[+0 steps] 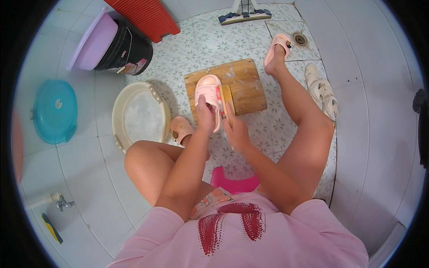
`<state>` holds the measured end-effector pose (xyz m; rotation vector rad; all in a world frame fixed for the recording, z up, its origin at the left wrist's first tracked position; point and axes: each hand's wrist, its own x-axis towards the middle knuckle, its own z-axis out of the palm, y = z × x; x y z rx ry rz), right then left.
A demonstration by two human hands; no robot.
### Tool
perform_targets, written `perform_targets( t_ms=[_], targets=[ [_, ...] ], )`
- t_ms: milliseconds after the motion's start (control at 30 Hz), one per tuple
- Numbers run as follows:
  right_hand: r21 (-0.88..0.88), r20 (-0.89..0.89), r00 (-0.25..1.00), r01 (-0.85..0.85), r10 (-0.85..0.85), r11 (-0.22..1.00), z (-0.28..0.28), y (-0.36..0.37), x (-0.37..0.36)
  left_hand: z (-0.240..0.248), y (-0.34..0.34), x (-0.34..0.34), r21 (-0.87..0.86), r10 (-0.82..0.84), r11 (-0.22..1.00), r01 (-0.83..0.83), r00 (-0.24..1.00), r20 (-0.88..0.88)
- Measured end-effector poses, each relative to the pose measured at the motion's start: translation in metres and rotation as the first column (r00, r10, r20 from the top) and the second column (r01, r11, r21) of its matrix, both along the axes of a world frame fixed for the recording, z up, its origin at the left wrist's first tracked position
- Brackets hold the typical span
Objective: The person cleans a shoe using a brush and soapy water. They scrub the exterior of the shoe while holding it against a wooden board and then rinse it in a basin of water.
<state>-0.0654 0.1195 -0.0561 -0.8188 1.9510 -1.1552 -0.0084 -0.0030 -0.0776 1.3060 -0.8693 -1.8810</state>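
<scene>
My left hand (205, 116) grips a pale pink slip-on clog (208, 84) by its opening, toe pointing away from me. In my right hand (237, 135) is a scrub brush (227, 94) with a yellowish back. Its reddish and white bristles lie against the clog's right side. Both are held over the near part of a wooden board (248, 85), which has whitish wet patches. The inside of the clog is partly hidden by my left fingers.
Left of the board stands a cream basin (117, 111) holding cloudy water. White sandals (322, 91) lie along the right wall, near a floor drain (299, 39). A black bucket (129, 49), lilac basin (94, 38), red ridged plastic piece (143, 18) and mop (245, 16) stand farther back. Below me is a pink stool (232, 182).
</scene>
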Motion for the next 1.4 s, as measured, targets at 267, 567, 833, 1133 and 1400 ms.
perform_targets(
  t_ms=[267,567,833,1133,1400],
  targets=[
    [-0.184,-0.125,0.982,0.118,-0.142,0.976,-0.005,-0.008,-0.005,0.010,0.002,-0.008,-0.009,0.079,0.997,-0.079,0.996,0.035],
    [-0.044,-0.126,0.989,0.068,-0.073,0.997,-0.015,0.024,0.027,0.009,0.004,-0.012,-0.001,0.098,0.995,-0.098,0.994,-0.045],
    [-0.302,-0.051,0.978,0.176,-0.200,0.937,-0.003,-0.024,-0.013,0.002,0.001,-0.007,0.017,0.080,0.997,-0.080,0.997,-0.015],
    [-0.085,0.131,0.985,0.123,-0.111,0.989,0.004,0.026,0.033,0.009,0.003,-0.008,0.013,0.095,0.995,-0.095,0.994,-0.056],
    [-0.010,0.180,0.980,0.091,-0.087,0.996,0.014,0.001,0.016,0.009,0.001,-0.004,0.005,0.081,0.997,-0.081,0.994,-0.071]
  ],
)
